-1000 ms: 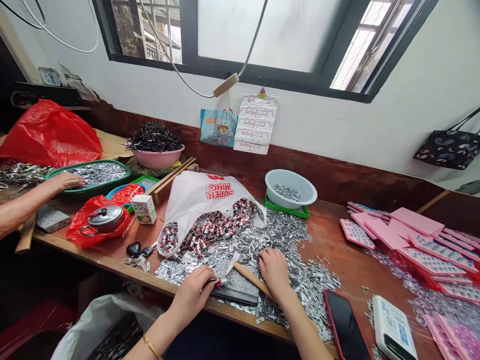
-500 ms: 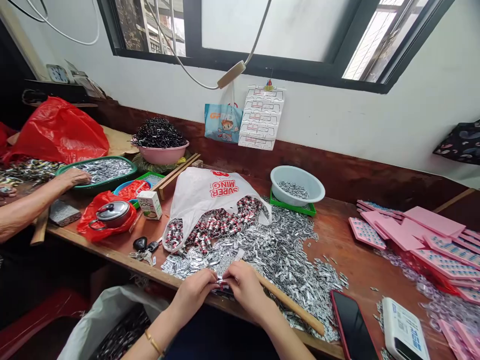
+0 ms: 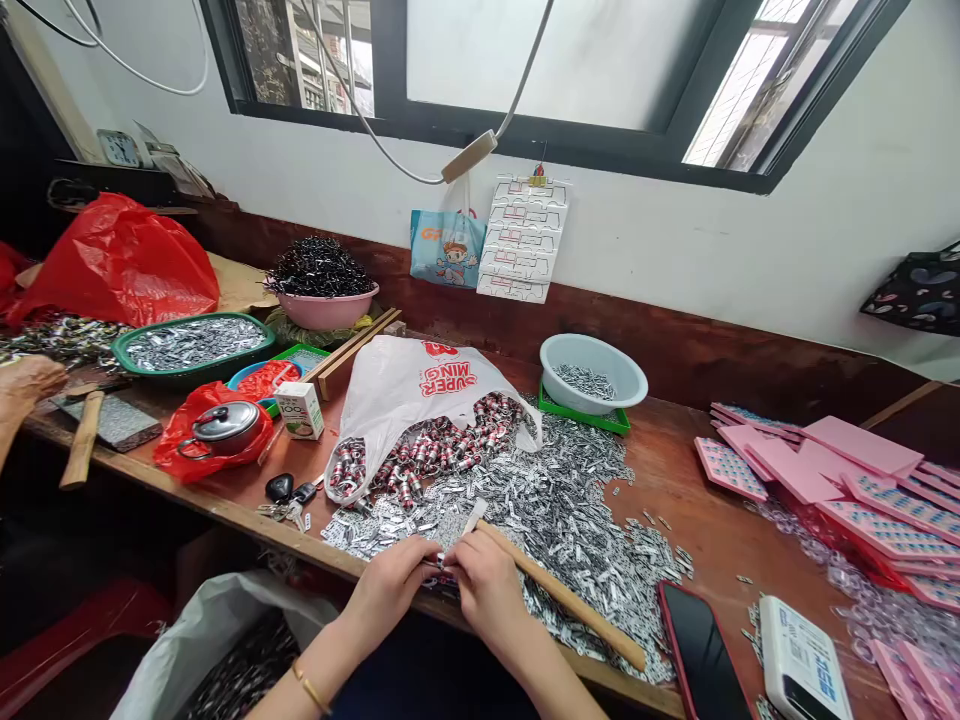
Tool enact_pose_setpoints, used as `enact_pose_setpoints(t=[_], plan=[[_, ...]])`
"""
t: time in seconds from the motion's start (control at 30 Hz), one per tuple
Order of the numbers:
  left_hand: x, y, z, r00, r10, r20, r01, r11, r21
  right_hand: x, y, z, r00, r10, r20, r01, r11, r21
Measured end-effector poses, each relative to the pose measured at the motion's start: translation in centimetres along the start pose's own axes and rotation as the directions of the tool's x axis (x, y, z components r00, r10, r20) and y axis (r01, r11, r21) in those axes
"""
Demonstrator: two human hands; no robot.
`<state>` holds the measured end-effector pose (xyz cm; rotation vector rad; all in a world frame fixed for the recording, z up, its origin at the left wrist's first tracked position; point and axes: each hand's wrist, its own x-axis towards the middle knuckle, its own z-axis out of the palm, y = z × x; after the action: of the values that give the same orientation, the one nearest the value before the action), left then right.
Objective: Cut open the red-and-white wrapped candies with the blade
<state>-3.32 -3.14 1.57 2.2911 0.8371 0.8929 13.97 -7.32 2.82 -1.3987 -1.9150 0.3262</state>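
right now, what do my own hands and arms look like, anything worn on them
Both your left hand and right hand are ungloved, and no sleeve shows on either forearm. A thin, gold-coloured bangle circles the left wrist; nothing is seen on the right wrist. The upper arms are out of view.

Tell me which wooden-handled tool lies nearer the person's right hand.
The hammer with the pale head, lying on the silvery pieces beside the right hand; the other wooden-handled tool lies far left, by a grey block.
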Motion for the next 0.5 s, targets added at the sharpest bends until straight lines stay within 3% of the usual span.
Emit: enact_pose_setpoints(t=[0.1,0.2,0.33,0.5], plan=[[0.1,0.7,0.1,0.997,0.01,-0.076,-0.013,0.999,-0.044,-0.4,-0.2,-0.2,1.0,0.013,-0.015,-0.012,0.997,0.07],[0.1,2.0,0.1,0.982,-0.113,-0.153,0.093,0.987,-0.132,-1.1,-0.5,-0.3,0.987,0.16,0.0,-0.154,0.951,0.269],[-0.1,3.3,-0.3,0.945,-0.299,-0.135,0.258,0.932,-0.254,-1.7,-0.9,-0.2,0.947,0.308,0.095,-0.314,0.812,0.492],[-0.3,3.7,-0.4,0.915,-0.383,-0.126,0.307,0.865,-0.396,-1.6,-1.3,0.0,0.92,0.359,0.159,-0.381,0.715,0.586]])
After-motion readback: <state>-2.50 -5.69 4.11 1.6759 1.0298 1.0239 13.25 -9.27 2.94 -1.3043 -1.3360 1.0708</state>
